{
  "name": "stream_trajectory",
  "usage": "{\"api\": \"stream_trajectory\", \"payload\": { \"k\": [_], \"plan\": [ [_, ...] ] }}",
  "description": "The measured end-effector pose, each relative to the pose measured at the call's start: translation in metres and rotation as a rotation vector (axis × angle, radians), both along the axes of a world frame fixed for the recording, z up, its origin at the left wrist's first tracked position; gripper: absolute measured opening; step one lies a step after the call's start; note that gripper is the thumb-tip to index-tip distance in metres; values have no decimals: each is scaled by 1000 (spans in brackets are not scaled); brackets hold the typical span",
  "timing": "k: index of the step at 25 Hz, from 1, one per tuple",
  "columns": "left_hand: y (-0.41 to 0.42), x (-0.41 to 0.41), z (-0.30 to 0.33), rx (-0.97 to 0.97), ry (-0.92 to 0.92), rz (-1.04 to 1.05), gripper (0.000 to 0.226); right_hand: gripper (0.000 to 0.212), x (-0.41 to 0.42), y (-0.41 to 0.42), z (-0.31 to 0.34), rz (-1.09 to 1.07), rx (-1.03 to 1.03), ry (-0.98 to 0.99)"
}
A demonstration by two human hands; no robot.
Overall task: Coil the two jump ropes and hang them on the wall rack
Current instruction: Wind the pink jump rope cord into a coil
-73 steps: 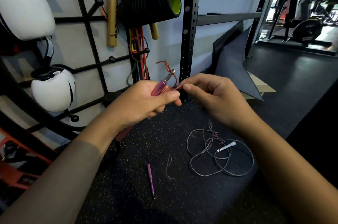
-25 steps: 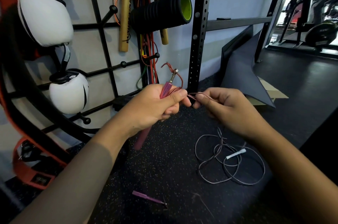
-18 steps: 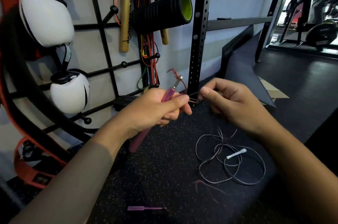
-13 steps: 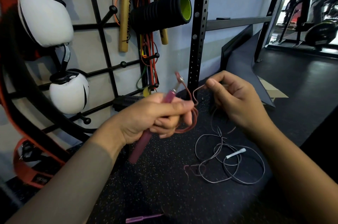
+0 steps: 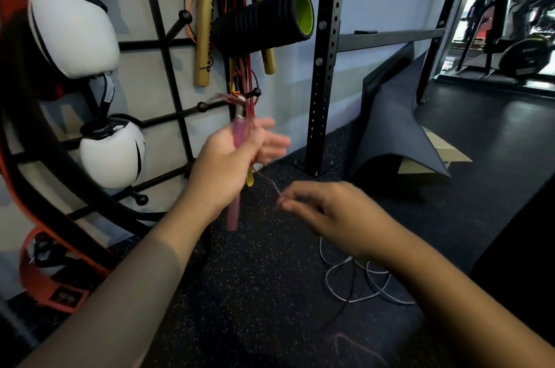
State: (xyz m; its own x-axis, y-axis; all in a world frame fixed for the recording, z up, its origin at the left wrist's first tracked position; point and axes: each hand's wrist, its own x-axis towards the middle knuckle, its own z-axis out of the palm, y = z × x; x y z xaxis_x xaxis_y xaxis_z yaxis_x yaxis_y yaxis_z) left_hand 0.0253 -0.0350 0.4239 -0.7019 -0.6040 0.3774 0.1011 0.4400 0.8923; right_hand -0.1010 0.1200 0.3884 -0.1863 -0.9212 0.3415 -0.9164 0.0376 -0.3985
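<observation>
Gym floor beside the wall rack (image 5: 168, 73): coiling the first jump rope
Left hand (image 5: 222, 169) grips the pink handle (image 5: 235, 175) upright as an anchor; right hand (image 5: 327, 211) pinches its cord (image 5: 268, 183) for the next loop; grey rope (image 5: 360, 280) lies on the floor

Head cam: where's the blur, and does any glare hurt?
Head view: motion blur smears the left hand holding the pink handle and the right hand pinching the cord; foam roller and rack stay sharp; doorway top right blows out, away from the work; wide-angle bends the upright.
</observation>
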Motion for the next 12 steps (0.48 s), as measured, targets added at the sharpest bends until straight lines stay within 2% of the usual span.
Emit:
{"api": "stream_trajectory", "payload": {
  "k": [1,3,8,10,12],
  "plan": [
    [1,2,-3,-192,-177,-3,25,17,-3,2,8,-26,-42,13],
    [8,3,-9,-312,-359,-120,21,23,-10,8,22,-54,-108,19],
    [15,-2,-3,-89,-248,-353,33,28,-19,16,33,-174,-432,-33],
    [15,-4,1,-153,-239,-355,32,26,-20,14,32,-194,-435,-56],
    [16,-6,1,-201,-238,-334,29,15,-22,15,33,-130,-359,-122]
  ]
}}
